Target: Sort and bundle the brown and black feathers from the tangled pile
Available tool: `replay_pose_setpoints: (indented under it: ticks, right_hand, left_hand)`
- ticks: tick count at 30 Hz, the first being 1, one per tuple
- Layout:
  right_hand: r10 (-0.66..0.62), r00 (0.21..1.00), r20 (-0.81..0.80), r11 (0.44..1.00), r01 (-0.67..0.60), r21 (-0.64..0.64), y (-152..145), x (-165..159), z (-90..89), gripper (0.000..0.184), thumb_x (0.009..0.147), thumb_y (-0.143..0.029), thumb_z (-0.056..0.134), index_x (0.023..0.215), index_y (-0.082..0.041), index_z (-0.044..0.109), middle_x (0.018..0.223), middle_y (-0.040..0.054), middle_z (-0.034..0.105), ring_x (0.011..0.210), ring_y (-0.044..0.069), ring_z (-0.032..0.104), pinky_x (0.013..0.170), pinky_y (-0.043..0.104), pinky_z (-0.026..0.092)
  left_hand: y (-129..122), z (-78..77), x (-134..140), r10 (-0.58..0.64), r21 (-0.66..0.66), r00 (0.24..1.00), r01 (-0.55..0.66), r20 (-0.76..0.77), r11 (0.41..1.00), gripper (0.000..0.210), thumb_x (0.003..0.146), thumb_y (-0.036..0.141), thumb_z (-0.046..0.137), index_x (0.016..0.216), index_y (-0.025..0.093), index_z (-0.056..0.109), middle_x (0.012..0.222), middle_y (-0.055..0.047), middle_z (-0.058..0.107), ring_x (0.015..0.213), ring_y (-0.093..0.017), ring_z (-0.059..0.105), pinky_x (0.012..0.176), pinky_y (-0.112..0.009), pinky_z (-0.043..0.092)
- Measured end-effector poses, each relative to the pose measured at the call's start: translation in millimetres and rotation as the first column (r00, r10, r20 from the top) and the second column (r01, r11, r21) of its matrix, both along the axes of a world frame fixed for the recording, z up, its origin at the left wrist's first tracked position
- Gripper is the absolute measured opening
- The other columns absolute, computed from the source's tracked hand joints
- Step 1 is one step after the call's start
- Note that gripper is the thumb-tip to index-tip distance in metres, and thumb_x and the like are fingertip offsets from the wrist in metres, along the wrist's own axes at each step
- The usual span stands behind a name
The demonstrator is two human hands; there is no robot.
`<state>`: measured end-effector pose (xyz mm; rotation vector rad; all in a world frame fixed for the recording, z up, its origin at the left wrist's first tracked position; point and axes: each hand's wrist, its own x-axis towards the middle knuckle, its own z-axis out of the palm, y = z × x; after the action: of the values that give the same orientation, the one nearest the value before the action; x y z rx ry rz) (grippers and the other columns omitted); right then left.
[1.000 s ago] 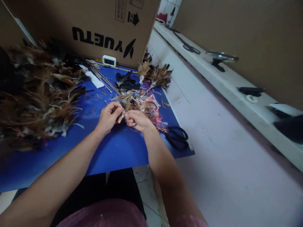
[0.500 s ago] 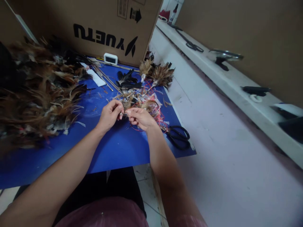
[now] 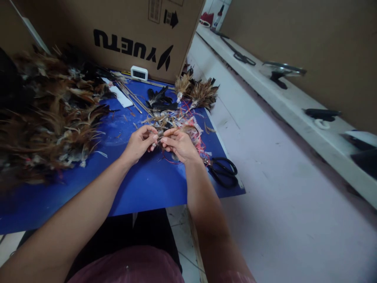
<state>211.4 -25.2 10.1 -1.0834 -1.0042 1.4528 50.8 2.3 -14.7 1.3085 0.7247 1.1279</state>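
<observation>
Blue bench (image 3: 144, 192) beneath, the left hand (image 3: 141, 144) and right hand (image 3: 179, 145) seem to be working a small feathery wisp (image 3: 159, 140) between them, each grip pinched narrow, which next calls for steady fingertips.

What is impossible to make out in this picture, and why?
All in the head view:
What lies between the left grip and right grip: too small, covered by fingers.
Scissors blades: mostly hidden among red strips.
White device: its screen is too small to read.
Feather pile: blurred, cut off by the left edge.
</observation>
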Motion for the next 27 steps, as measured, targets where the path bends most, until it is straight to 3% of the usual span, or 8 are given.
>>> replay_pose_setpoints:
  ticks: [6, 12, 27]
  right_hand:
    - [-0.08, 0.997, -0.014, 0.997, 0.079, -0.011, 0.1, -3.9, -1.5, 0.043, 0.055, -0.025, 0.082, 0.073, -0.022, 0.042, 0.058, -0.0061, 0.059, 0.053, 0.009, 0.059, 0.04, 0.016, 0.036]
    - [-0.115, 0.993, -0.019, 0.993, 0.115, 0.011, -1.2, -11.9, -1.1, 0.046, 0.053, -0.027, 0.083, 0.073, -0.022, 0.043, 0.06, -0.0057, 0.061, 0.055, 0.01, 0.06, 0.041, 0.017, 0.036]
    - [-0.25, 0.957, 0.148, 0.957, 0.221, 0.189, -0.6, -12.2, -2.0, 0.038, 0.062, -0.035, 0.08, 0.074, -0.022, 0.046, 0.064, -0.0049, 0.059, 0.05, 0.007, 0.052, 0.043, 0.019, 0.035]
  left_hand:
    - [1.6, -1.2, -0.1, 0.02, -0.096, 0.998, -0.014, 0.067, 0.995, 0.039, 0.071, 0.036, 0.076, 0.09, 0.022, 0.045, 0.058, 0.006, 0.06, 0.041, -0.007, 0.051, 0.038, -0.017, 0.037]
    - [3.9, -3.7, -1.5, 0.045, -0.153, 0.993, -0.028, 0.106, 0.988, 0.046, 0.067, 0.038, 0.079, 0.087, 0.022, 0.04, 0.059, 0.007, 0.061, 0.042, -0.007, 0.054, 0.039, -0.016, 0.04]
    - [1.5, -1.2, -1.5, 0.004, -0.057, 0.999, -0.007, -0.04, 0.998, 0.033, 0.067, 0.04, 0.08, 0.074, 0.015, 0.059, 0.053, 0.002, 0.059, 0.041, -0.008, 0.053, 0.041, -0.02, 0.045]
